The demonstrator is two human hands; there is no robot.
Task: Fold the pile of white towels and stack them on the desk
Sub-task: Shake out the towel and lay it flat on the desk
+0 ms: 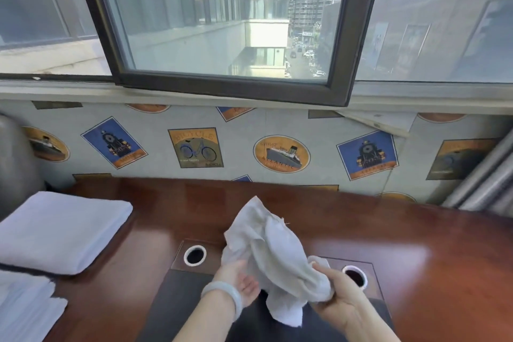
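Head view: far left on desk (388, 244), folded stack (61, 230) done; loose pile (25, 305) nearer, prob. still to fold. Centre: left hand (238, 283) open-palmed against crumpled towel (272, 253), held above desk. Right hand (341, 302) clamps its bunched end; not yet folded.

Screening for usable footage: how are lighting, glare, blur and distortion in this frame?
Head view: daylight through the window lights everything evenly; glare patches sit on the glossy desk; the wide-angle lens bows the window frame and desk edge; the metal tubes at the right edge are smeared; the crumpled towel and folded towel stack are readable, slightly soft.
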